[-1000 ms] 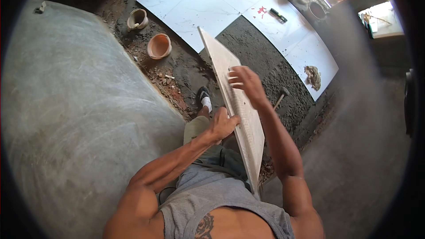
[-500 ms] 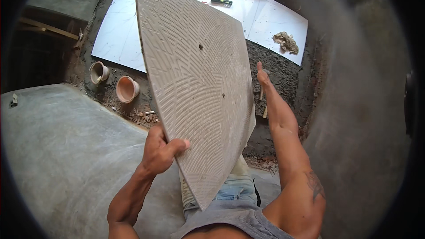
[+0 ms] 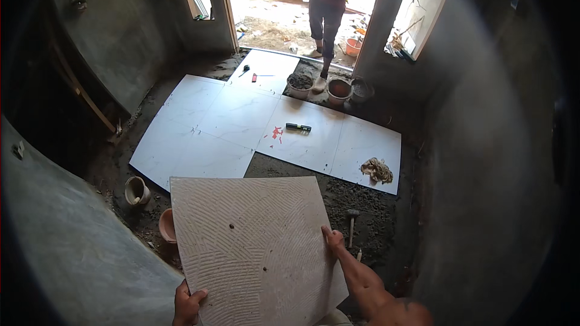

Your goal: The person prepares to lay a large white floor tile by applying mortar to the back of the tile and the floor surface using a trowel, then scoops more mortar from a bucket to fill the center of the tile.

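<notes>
A large square floor tile (image 3: pixel 260 229) tilts up in front of me, its back coated with combed, ridged adhesive and dotted with a few dark specks. My left hand (image 3: pixel 188 305) clasps its lower left edge, thumb over the coated side. On the right edge, higher up, my right hand (image 3: pixel 333 238) is closed, fingers partly hidden. Beyond it, white marbled tiles (image 3: pixel 235 108) lie on the floor, next to a bed of dark, rough mortar (image 3: pixel 362 214). A mallet (image 3: pixel 352 220) rests on that mortar, just past my right hand.
On the laid tiles are a small level (image 3: pixel 298 127), red pieces (image 3: pixel 277 134) and a crumpled rag (image 3: pixel 377 171). Buckets (image 3: pixel 137 191) stand at left; more, including a mortar-filled bucket (image 3: pixel 299 86), stand near the doorway. Another person (image 3: pixel 329 6) stands there. Walls flank both sides.
The tile has swung from steeply upright to a flatter tilt and dropped lower. My right hand, beside its edge before, now grips it. The view has lifted, showing the doorway and person.
</notes>
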The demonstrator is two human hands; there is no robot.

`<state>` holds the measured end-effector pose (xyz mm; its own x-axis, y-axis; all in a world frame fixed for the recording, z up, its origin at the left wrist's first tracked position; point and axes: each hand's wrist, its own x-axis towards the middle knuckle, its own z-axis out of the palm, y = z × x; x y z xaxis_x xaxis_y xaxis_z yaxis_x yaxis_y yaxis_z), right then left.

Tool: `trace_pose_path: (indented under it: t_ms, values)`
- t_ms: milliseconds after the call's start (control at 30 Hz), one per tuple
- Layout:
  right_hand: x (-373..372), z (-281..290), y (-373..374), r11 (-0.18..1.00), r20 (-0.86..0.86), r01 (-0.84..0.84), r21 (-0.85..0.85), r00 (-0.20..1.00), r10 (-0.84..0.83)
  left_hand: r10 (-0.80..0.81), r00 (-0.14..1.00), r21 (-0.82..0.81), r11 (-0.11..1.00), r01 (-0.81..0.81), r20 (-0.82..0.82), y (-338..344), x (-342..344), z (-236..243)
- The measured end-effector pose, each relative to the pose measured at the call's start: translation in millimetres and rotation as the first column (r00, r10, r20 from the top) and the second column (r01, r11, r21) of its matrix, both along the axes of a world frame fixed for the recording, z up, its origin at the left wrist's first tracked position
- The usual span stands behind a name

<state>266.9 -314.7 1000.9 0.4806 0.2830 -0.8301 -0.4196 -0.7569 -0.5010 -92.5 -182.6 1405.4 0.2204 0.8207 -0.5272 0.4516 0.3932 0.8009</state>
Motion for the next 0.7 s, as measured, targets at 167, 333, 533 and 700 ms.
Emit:
trace_pose_path:
  t_ms: [167, 333, 533, 700]
  values:
    - [-8, 14, 110, 0.979, 0.510, -0.181, -0.097, 0.835, 0.205, 0.193, 0.978, 0.039, 0.980, -0.196, 0.078, 85, -96, -55]
    - [-101, 92, 265, 0.960, 0.579, -0.253, 0.119, 0.803, 0.139, 0.339, 0.889, -0.065, 0.940, -0.336, 0.307, 221, -258, -162]
    - [-293, 85, 468, 0.804, 0.611, -0.449, -0.390, 0.527, 0.591, 0.596, 0.782, -0.194, 0.801, -0.566, 0.182, 329, -479, -253]
    - [-482, 15, 695, 0.794, 0.740, -0.545, -0.270, 0.410, 0.534, 0.742, 0.655, -0.295, 0.600, -0.744, -0.142, 479, -665, -419]
